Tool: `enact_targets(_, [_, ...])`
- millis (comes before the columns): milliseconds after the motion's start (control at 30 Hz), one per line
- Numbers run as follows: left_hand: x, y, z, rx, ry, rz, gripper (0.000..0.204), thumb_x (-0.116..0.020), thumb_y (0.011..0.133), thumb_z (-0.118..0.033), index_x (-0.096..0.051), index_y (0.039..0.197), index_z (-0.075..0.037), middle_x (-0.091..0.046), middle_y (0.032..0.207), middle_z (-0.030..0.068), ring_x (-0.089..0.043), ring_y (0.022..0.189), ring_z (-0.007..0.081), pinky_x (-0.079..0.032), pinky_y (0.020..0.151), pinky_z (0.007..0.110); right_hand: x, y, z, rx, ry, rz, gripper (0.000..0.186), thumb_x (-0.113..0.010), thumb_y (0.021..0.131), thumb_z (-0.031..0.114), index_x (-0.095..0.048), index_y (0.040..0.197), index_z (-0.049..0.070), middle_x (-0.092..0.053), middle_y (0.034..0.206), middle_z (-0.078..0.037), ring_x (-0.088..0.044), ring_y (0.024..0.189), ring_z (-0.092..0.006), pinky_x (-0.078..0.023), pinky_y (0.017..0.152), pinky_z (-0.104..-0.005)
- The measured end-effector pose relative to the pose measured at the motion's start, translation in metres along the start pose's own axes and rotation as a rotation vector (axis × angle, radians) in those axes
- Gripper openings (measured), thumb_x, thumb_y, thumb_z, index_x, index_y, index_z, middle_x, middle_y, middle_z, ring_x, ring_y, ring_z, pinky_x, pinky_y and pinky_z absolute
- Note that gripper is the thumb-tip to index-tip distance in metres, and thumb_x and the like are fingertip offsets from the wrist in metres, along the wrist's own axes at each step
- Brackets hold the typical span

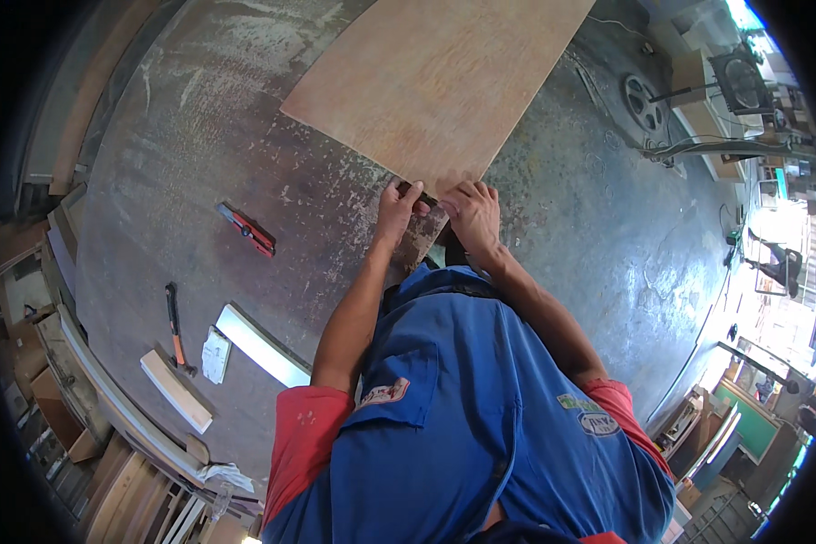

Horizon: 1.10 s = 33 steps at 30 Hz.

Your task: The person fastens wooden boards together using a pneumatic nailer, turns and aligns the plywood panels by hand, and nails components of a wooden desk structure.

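Observation:
A thin plywood sheet [435, 82] lies with its near corner pointing toward me. At that corner my left hand [397, 213] is closed on a small dark bar-shaped object [419, 194], its thumb laid along the top. My right hand [474, 216] is just to the right, over the same corner. Its fingers are pinched at the far end of the dark object, and what lies between them is too small to make out. The object's exact kind does not show.
On the worn grey surface [326, 263] to my left lie a red utility knife [247, 231], a hammer [174, 317], a wood block [176, 393], a white paper [216, 355] and a pale strip [261, 344]. A handwheel machine [644, 102] stands at the far right. Stacked boards [122, 490] line the lower left.

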<state>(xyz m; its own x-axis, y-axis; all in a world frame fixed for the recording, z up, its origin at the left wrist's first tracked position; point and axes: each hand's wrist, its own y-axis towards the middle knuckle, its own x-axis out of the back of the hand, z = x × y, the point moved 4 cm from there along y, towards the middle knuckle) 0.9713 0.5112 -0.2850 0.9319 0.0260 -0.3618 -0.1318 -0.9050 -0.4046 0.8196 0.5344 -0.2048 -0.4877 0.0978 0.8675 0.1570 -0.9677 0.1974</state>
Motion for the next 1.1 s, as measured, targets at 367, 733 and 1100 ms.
enact_targets(367, [0.001,0.002,0.004,-0.047,-0.033,0.029,0.022,-0.063,0.092,-0.021,-0.056,0.101,-0.003,-0.062,0.082,0.0046,-0.062,0.059,0.0119,-0.052,0.054,0.025,-0.007,0.001,-0.02,0.257,-0.185,0.041,0.017,-0.058,0.08,0.014,-0.065,0.094,0.007,-0.061,0.094,-0.009,-0.056,0.094,-0.0302,-0.042,0.082,-0.0402])
enact_targets(733, [0.001,-0.005,0.008,0.002,-0.082,-0.164,0.015,-0.067,0.089,-0.016,-0.058,0.097,-0.006,-0.06,0.078,0.0004,-0.059,0.059,0.0094,-0.05,0.056,0.024,-0.016,-0.041,-0.047,-0.581,0.71,0.412,0.029,-0.061,0.089,0.027,-0.066,0.101,0.001,-0.066,0.088,-0.014,-0.065,0.081,-0.0212,-0.05,0.068,-0.0318])
enact_targets(1100, [-0.001,0.0,0.01,-0.07,-0.138,-0.118,0.018,-0.07,0.087,-0.016,-0.055,0.088,-0.008,-0.057,0.075,0.0009,-0.059,0.057,0.0102,-0.05,0.053,0.025,0.006,-0.009,-0.014,-0.044,-0.022,0.218,0.063,-0.065,0.084,0.035,-0.039,0.139,0.019,-0.063,0.105,-0.013,-0.066,0.085,-0.0344,-0.053,0.069,-0.0446])
